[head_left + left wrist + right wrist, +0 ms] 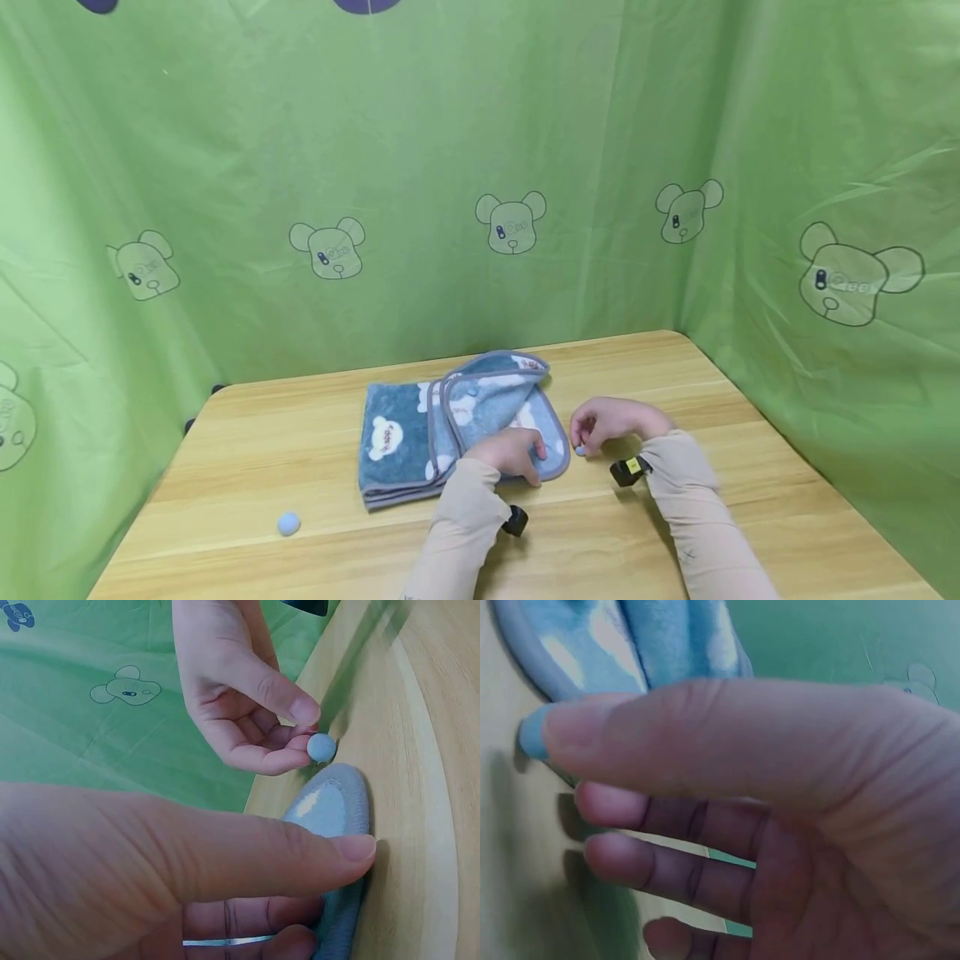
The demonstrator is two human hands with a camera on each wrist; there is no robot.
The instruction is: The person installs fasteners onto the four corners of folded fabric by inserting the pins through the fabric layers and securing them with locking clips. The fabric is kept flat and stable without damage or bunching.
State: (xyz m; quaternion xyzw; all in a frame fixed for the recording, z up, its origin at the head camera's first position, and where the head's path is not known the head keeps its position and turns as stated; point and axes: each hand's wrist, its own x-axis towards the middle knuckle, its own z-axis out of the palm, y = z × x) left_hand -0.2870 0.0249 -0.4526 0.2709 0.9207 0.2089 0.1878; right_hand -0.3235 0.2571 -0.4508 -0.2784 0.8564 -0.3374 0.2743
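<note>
A blue plush blanket (401,442) with white bear prints and a grey border lies folded on the table, its flap loosely turned over. My left hand (510,454) rests on the blanket's near right corner. In the left wrist view its thumb (330,855) reaches to the border, apart from the bent fingers. Just right of that corner, my right hand (611,421) pinches a small light blue ball (322,748) between thumb and fingertips, close to the tabletop. In the right wrist view the thumb covers most of the ball (534,733); the other fingers are loosely bent.
A second light blue ball (288,523) lies on the wooden table (225,450), left of the blanket. Green curtains (420,150) with bear outlines hang behind the table and along its sides. Both wrists wear small black cameras (626,472).
</note>
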